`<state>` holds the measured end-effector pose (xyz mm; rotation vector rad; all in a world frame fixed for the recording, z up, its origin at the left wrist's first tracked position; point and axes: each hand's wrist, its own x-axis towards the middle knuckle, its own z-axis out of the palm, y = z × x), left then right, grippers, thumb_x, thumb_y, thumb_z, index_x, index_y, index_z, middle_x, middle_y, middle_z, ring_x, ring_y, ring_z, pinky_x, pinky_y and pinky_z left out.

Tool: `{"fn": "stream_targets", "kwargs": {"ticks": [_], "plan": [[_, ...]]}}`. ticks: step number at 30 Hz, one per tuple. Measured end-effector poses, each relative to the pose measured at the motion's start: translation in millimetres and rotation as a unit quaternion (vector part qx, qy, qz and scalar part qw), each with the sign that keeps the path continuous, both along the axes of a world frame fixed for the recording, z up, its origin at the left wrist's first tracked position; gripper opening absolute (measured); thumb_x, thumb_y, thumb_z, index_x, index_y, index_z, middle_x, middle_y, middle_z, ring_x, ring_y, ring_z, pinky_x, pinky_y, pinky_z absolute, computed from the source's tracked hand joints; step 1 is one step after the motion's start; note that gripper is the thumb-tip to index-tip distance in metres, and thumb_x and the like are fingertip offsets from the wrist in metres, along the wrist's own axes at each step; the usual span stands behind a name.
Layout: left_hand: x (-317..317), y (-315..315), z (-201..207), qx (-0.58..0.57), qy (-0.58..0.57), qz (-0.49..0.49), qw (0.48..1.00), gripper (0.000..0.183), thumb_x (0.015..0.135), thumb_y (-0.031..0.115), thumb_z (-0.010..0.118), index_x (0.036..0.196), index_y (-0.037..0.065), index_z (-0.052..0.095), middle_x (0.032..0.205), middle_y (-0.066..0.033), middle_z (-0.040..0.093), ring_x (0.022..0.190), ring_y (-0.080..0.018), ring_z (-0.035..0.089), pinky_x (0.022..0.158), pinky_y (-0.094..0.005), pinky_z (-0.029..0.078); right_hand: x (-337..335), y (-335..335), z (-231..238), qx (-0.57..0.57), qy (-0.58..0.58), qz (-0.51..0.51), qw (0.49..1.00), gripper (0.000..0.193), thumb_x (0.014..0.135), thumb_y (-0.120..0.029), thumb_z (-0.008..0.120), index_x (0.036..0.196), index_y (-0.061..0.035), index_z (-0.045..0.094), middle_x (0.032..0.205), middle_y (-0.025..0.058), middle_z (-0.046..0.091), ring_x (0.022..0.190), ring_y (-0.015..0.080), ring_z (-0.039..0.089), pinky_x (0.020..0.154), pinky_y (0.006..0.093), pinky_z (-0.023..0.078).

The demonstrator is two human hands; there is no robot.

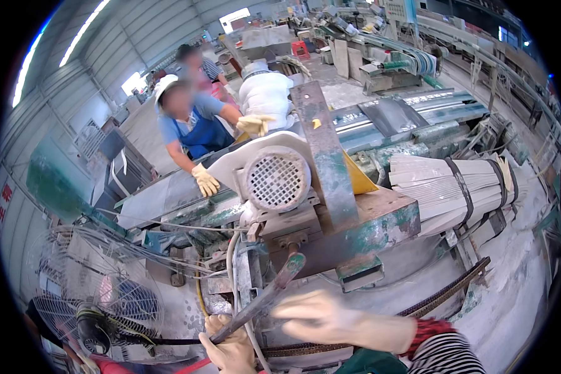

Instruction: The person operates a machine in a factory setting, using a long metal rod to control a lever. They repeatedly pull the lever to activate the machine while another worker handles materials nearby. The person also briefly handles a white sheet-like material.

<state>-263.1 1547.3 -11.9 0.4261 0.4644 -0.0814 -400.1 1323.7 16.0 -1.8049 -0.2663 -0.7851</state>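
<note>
In a cream glove, my left hand (227, 345) is closed round the lower end of a worn metal lever (252, 310). The lever slopes up to a bolted joint under a motor with a round grille cover (278, 179). My right hand (327, 319), also gloved, is to the right of the lever and apart from it. Motion smears its fingers, so their pose is unclear. A red cuff and a striped sleeve (445, 352) cover that arm. Behind my hands runs a rusty chain-like bar (442, 293).
Across the machine, a person in a blue apron (199, 134) has gloved hands near the machine bed; another stands behind. A caged fan (100, 280) is at left. Strapped pale strips (445, 187) lie at right, beside a green-stained steel block (374, 218). A pale cable (234, 274) hangs near my left hand.
</note>
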Motion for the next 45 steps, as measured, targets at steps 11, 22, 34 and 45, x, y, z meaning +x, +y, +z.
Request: {"fn": "stream_targets", "kwargs": {"ticks": [11,22,34,45], "plan": [[125,-51,121,0.259,-0.167,-0.184,0.933,0.031,0.105,0.036,0.051,0.111,0.006,0.059,0.083,0.0008,0.058,0.073,-0.009,0.059,0.07,-0.0229,0.056,-93,-244,-67,0.032,0.047,-0.393,0.918,0.033,0.104,-0.015,0.046,0.117,0.0079,0.065,0.118,0.0221,0.069,0.115,0.0359,0.063,0.104,0.0412,0.045],[137,-243,270,0.394,-0.342,-0.284,0.804,0.017,0.101,0.023,0.06,0.101,0.005,0.064,0.068,0.0063,0.054,0.049,-0.0008,0.048,0.041,-0.0171,0.041,-85,-253,-66,0.007,-0.004,-0.349,0.937,0.027,0.1,-0.009,0.047,0.106,0.0072,0.067,0.115,0.0246,0.069,0.11,0.0398,0.065,0.103,0.0454,0.047],[-94,-436,229,0.585,-0.508,-0.575,0.263,0.046,0.1,0.043,0.056,0.121,0.002,0.056,0.094,-0.0089,0.063,0.073,-0.0145,0.063,0.061,-0.0313,0.054,-89,-255,-75,0.078,0.009,-0.379,0.922,0.022,0.097,-0.009,0.053,0.1,0.0031,0.07,0.112,0.0211,0.07,0.11,0.0397,0.064,0.1,0.0437,0.048],[-206,-320,69,0.455,-0.829,-0.315,0.083,0.035,0.085,0.014,0.057,0.116,-0.002,0.06,0.082,-0.0107,0.064,0.068,-0.0245,0.068,0.058,-0.0405,0.055,-140,-258,-49,0.19,0.131,-0.25,0.94,0.037,0.108,-0.018,0.044,0.134,0.0038,0.057,0.135,0.0148,0.061,0.129,0.0254,0.055,0.11,0.0369,0.042]]}}
